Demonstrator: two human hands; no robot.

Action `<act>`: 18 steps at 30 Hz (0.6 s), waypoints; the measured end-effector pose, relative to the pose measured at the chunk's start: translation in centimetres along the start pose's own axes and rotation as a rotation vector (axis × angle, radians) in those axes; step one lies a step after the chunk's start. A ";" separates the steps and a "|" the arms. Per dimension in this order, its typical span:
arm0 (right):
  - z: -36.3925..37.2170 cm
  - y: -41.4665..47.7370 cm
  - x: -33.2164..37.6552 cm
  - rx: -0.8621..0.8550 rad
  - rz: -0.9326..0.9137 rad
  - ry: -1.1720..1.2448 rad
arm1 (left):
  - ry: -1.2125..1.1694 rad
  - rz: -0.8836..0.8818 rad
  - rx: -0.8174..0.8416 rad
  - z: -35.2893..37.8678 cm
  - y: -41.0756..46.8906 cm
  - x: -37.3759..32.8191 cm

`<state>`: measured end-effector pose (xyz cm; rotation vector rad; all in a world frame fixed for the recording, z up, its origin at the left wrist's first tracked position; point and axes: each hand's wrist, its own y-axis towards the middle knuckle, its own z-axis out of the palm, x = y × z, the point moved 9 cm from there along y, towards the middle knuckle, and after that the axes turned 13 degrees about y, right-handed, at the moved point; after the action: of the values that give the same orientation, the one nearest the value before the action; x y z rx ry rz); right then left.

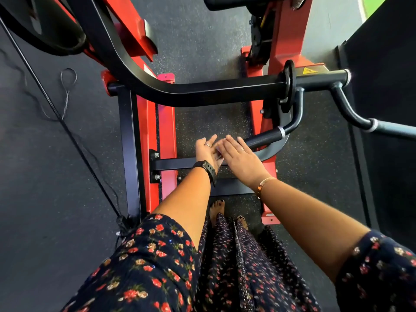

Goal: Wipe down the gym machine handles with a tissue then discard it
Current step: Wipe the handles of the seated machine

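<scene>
A red and black gym machine fills the view. Its near black rubber handle (265,138) slants down toward the middle. A second grey handle (396,129) sticks out at the right edge. My left hand (208,152) lies palm up with straight fingers, just left of the near handle's end. My right hand (240,157) is flat, palm down, partly over the left palm and touching the handle's tip. A pale sliver of something thin, perhaps the tissue (218,152), shows between the two palms; most of it is hidden.
A curved black arm (180,93) of the machine crosses above my hands. Red frame rails (166,136) and a dark crossbar (173,164) lie below them. A thin black cable (67,131) runs across the rubber floor at left. My feet (217,210) stand by the frame.
</scene>
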<state>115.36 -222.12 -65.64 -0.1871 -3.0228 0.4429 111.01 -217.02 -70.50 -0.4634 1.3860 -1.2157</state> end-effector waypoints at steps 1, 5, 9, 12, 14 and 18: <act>0.1 -0.8 -0.2 -0.035 0.009 0.012 | 0.031 0.003 0.000 0.1 -0.2 0.1; 1.3 -3.4 -0.8 -0.066 -0.008 0.041 | 0.225 0.020 -0.001 0.7 -0.7 0.2; -0.4 -2.6 -2.2 -0.037 0.039 0.024 | 0.354 0.027 0.022 1.4 -1.1 -0.1; -0.8 -1.0 -3.2 0.084 0.143 0.090 | 0.371 0.003 0.000 1.6 -1.1 0.0; -1.2 -0.1 -2.9 0.094 0.198 0.141 | 0.351 -0.006 -0.011 1.6 -1.0 0.1; -1.0 -0.8 -1.0 0.032 0.179 0.191 | 0.325 -0.008 -0.032 1.6 -0.9 0.6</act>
<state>116.37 -222.78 -64.53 -0.4728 -2.8207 0.4578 111.99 -218.49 -69.68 -0.3015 1.6809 -1.3181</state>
